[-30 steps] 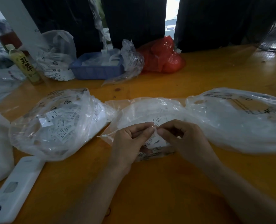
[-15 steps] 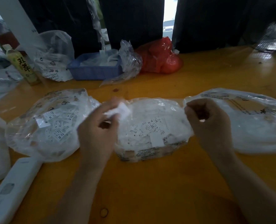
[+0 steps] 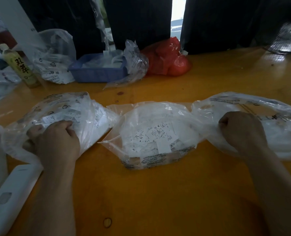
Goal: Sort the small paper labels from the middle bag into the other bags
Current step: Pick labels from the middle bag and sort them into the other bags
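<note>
Three clear, crinkled plastic bags lie in a row on the orange wooden tabletop. The middle bag sits open between the hands, full of small white printed paper labels. The left hand is in the mouth of the left bag, fingers curled down among the labels there; whether it pinches one is hard to tell. The right hand, fingers curled likewise, rests on the near edge of the right bag, its contents hidden. The hands are well apart. Behind stand a blue plastic basket, a crumpled red plastic bag and a yellow-labelled bottle.
</note>
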`<state>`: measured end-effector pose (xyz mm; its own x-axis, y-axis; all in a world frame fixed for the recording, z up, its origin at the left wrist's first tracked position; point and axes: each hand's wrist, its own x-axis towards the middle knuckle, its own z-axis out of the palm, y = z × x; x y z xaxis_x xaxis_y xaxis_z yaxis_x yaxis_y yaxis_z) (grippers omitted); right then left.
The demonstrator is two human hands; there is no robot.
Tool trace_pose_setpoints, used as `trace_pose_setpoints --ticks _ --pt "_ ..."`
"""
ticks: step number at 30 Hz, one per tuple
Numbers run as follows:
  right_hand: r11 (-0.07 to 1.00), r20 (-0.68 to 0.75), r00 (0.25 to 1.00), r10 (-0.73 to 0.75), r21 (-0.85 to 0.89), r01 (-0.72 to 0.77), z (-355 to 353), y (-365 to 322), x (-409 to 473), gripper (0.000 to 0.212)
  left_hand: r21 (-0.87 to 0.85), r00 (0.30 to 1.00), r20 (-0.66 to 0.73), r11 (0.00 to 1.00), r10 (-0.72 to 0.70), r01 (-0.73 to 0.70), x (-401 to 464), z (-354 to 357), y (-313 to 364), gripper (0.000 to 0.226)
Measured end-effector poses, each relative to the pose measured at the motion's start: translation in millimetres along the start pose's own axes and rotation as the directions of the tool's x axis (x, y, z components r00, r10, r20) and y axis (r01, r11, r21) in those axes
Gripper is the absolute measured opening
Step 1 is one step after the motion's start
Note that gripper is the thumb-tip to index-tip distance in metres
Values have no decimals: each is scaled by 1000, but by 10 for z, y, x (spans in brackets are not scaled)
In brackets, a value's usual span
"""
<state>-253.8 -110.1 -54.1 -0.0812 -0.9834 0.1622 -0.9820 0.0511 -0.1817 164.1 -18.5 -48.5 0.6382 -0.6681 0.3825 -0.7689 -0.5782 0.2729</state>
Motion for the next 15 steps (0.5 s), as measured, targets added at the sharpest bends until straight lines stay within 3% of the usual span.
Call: trace_pose_setpoints --ticks 3,6,10,15 --pt "998 -1 1000 32 49 -31 30 -13 21 30 1 999 42 1000 -13 13 14 -8 3 34" --pt "995 65 996 58 -82 -53 55 -33 20 47 -35 999 50 999 -7 9 8 -38 19 37" --pt "987 17 997 75 -142 -72 67 -2 25 30 -48 996 86 998 38 -34 10 -75 54 40" --pt "994 -105 989 104 57 -98 20 -16 54 23 -69 997 72 998 13 -8 -17 -90 92 41"
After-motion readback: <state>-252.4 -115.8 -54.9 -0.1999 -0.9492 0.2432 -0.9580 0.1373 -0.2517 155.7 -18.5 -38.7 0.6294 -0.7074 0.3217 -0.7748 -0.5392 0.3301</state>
